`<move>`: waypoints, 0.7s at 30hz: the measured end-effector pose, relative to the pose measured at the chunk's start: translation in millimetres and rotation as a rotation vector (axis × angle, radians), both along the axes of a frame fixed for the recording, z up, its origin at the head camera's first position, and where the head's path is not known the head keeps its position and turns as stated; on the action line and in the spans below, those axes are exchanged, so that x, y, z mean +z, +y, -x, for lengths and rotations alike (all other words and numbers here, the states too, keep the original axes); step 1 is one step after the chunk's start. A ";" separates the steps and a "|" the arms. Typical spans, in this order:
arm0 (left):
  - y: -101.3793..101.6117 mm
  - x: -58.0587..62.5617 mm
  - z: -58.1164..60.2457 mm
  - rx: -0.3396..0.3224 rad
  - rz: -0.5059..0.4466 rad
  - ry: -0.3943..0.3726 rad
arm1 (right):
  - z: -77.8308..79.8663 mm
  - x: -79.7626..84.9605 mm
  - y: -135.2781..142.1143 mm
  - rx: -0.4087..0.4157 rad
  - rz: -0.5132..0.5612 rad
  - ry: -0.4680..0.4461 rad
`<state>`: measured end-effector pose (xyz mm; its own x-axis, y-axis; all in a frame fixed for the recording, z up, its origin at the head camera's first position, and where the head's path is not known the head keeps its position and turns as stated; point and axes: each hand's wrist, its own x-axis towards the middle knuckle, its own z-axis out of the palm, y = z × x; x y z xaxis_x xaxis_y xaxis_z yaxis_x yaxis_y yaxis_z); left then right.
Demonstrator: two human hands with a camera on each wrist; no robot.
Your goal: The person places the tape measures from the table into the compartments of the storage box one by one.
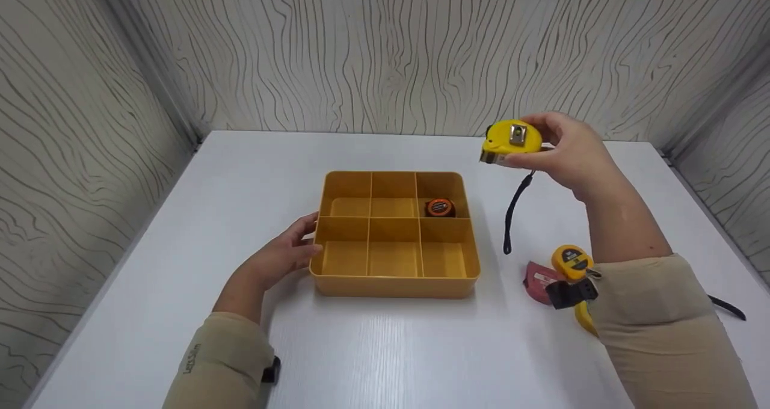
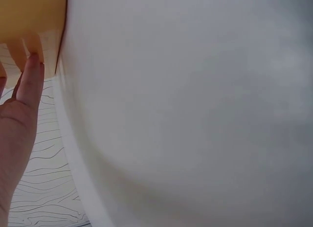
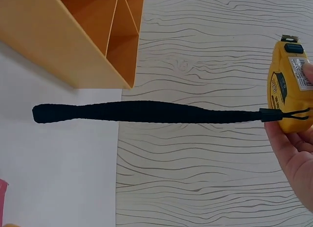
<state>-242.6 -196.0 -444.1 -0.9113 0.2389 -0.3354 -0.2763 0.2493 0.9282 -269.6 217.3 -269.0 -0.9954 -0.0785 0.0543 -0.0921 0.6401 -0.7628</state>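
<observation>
High above the table's right side, my right hand (image 1: 574, 150) pinches a yellow tape measure (image 1: 502, 137) between thumb and fingers, its metal belt clip facing the head camera. A black wrist strap (image 3: 146, 111) dangles from it. My left hand (image 1: 283, 252) rests against the left side of a tan box (image 1: 394, 286) with six compartments. In the left wrist view its extended fingers (image 2: 32, 82) touch the box's outer wall. One small orange and black tape measure (image 1: 440, 207) sits in the back right compartment.
To the right of the box, beside my right sleeve, lie a red tape measure (image 1: 537, 284) and an orange-yellow one (image 1: 570, 260). Another yellow item (image 1: 585, 320) is partly hidden by the sleeve. A black strap (image 1: 728, 308) lies farther right. Wood-patterned panels (image 1: 391, 54) enclose the white table (image 1: 252, 174).
</observation>
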 end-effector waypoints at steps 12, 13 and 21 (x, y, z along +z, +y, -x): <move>1.0 0.9 -0.7 0.024 0.022 -0.007 | -1.2 9.0 -30.4 0.052 0.049 0.032; 1.5 4.1 -2.1 0.016 0.014 -0.009 | -1.4 9.0 -32.9 0.060 0.056 0.036; -0.5 -1.0 1.0 -0.006 -0.007 0.002 | -1.3 10.1 -49.2 0.107 0.068 0.051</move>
